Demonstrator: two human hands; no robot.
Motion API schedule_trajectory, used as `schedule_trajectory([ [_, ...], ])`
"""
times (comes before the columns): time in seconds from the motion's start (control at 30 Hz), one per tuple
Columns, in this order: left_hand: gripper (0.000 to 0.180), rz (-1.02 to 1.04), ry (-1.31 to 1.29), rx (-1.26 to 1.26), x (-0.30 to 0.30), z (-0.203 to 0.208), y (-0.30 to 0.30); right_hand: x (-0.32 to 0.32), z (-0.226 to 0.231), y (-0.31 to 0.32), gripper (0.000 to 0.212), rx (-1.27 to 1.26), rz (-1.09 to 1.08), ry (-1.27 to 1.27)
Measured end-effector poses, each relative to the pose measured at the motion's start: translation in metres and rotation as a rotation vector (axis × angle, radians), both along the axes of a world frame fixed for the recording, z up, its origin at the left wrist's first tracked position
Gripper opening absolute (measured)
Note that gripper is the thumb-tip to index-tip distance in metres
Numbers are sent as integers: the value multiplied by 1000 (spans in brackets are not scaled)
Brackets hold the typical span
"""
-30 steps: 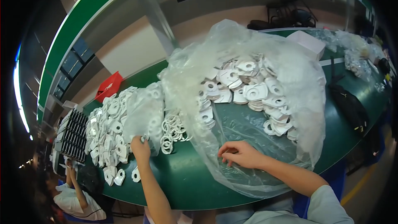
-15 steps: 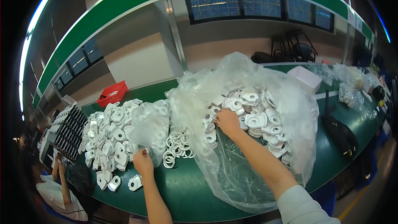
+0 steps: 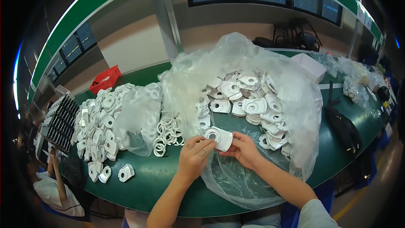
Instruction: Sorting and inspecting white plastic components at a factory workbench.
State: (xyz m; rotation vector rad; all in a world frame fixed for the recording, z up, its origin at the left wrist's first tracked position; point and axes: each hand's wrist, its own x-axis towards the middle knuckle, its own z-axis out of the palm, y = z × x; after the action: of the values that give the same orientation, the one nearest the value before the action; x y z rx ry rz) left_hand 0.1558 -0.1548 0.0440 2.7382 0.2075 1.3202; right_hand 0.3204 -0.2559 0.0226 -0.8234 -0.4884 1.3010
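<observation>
A co-worker point(image 3: 52, 194) in a pale top sits at the lower left, beside a black slotted rack point(image 3: 63, 122). Next comes a heap of loose white parts point(image 3: 95, 131), each with a round hole, on the green table point(image 3: 164, 185); a red bin point(image 3: 100, 86) stands behind it, and a single white piece point(image 3: 126, 172) lies apart in front. A smaller clear bag point(image 3: 141, 120) covers the heap's right edge, its cloudy film blurring what lies under it. White rings point(image 3: 163, 133) cluster just beside that bag. The left hand point(image 3: 196, 154) is narrowed, fingertips at the ring-shaped end of a white plate point(image 3: 225, 140); the right hand point(image 3: 244, 150) pinches its other end. The plate is raised before the mouth of a large clear bag point(image 3: 306, 122), whose film spreads below the hands and veils part of the bagged stack point(image 3: 255, 106). Farther right are a white box point(image 3: 310, 68), a black bundle point(image 3: 342, 131) and crumpled plastic point(image 3: 356, 78).
</observation>
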Motion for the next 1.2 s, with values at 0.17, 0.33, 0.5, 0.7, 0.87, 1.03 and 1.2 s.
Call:
schedule_trajectory([
  [0.17, 40, 14, 79, 58, -1, 3, -11, 2, -11, -7, 19, -3, 45, 89],
  [0.33, 44, 13, 70, 140, -3, -6, -3, 3, -16, -10, 20, 2, 104, 105],
  [0.5, 37, -45, 93, 146, -9, -2, -1, 3, -16, -10, 21, 3, 125, 103],
  [0.7, 40, -207, 100, 36, -15, 0, -6, 2, -1, -13, 37, -52, 348, 271],
  [0.87, 36, -276, 154, -5, -12, 3, -6, -4, -10, -12, 26, -122, 332, -74],
  [1.03, 25, 411, 81, -518, -62, 30, 44, -4, -6, -13, 19, -123, 243, -13],
  [1.2, 34, 883, 344, -523, -93, 18, 63, -9, -6, -10, 21, -117, 245, -56],
])
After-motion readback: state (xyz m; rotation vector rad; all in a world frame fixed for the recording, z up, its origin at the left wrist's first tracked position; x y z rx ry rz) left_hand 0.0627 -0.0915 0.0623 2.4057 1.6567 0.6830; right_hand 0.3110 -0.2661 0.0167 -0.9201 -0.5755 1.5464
